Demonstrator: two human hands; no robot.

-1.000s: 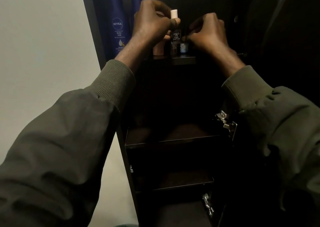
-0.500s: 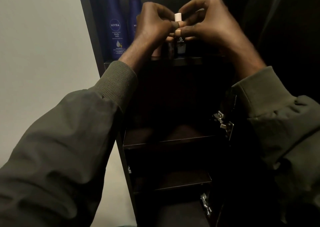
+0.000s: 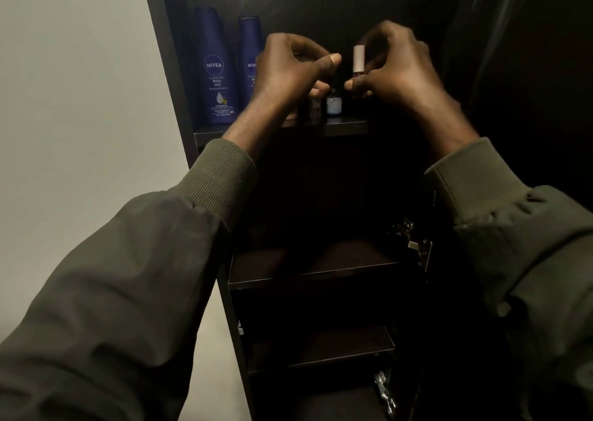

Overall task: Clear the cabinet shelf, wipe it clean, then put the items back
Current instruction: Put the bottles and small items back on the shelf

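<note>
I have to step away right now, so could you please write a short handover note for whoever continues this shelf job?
Right hand: pinching a small vial with a pale cap, held upright above the top shelf.
Left hand: fingers curled, close beside; whether it holds anything cannot be told.
On the top shelf: two blue bottles at the left, small bottles in the middle behind the hands.
Done: cannot be told from this view. The lower shelves look bare.
Left: no cloth in view; whether wiping has happened is unclear. Check before moving more items.
</note>
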